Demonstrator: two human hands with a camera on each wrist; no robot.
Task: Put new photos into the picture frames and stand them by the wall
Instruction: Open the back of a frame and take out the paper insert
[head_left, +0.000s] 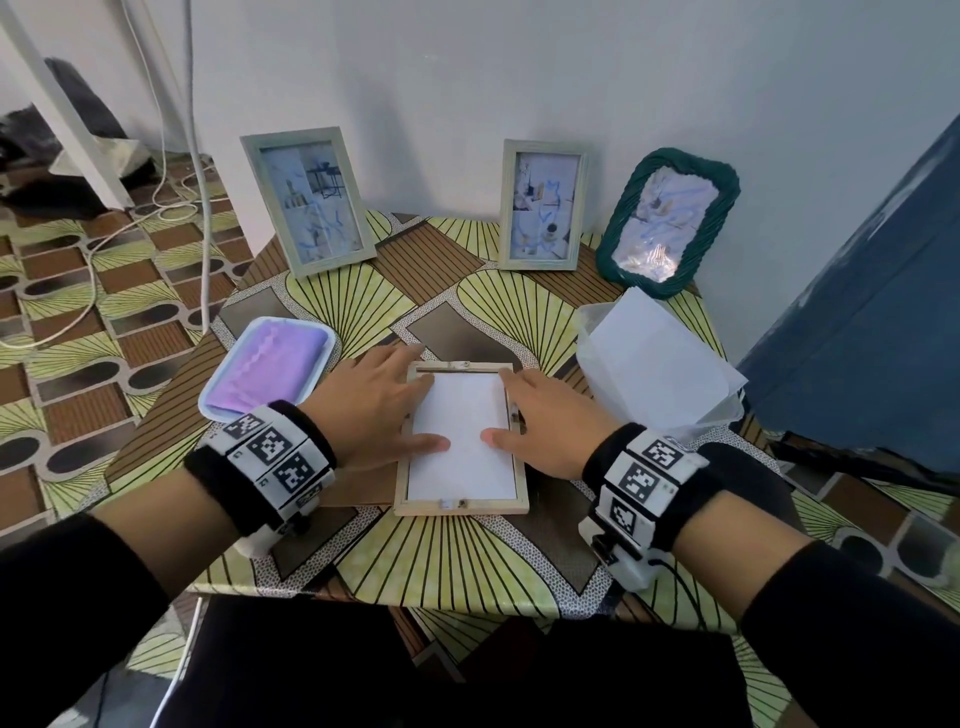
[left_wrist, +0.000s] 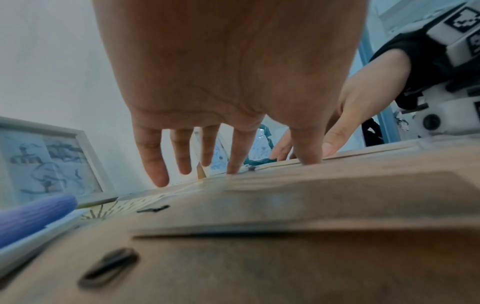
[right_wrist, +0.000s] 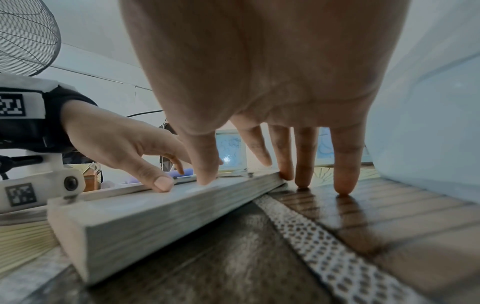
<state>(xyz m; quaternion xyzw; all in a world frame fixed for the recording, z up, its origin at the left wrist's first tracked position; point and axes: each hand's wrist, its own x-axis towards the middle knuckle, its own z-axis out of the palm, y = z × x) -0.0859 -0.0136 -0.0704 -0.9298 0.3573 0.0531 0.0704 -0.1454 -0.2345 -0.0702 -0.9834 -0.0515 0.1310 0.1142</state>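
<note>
A pale wooden frame (head_left: 415, 506) lies face down at the table's middle, with a white photo (head_left: 462, 452) face down in its opening. My left hand (head_left: 384, 415) rests flat, thumb pressing the photo and fingers at the frame's far left corner. My right hand (head_left: 543, 421) mirrors it, thumb on the photo, fingers along the right rail (right_wrist: 155, 214) and on the table. Under my left wrist lies the brown backing board (left_wrist: 285, 257). Three filled frames stand against the wall: a large grey one (head_left: 309, 200), a smaller grey one (head_left: 543, 205) and a green braided one (head_left: 667, 223).
A white tray (head_left: 319, 332) with a folded purple cloth (head_left: 272, 364) sits left of the frame. A translucent tub (head_left: 722, 413) holding white sheets stands at the right, close to my right fingers. A blue panel (head_left: 857, 312) borders the table's right side; cables lie on the floor at left.
</note>
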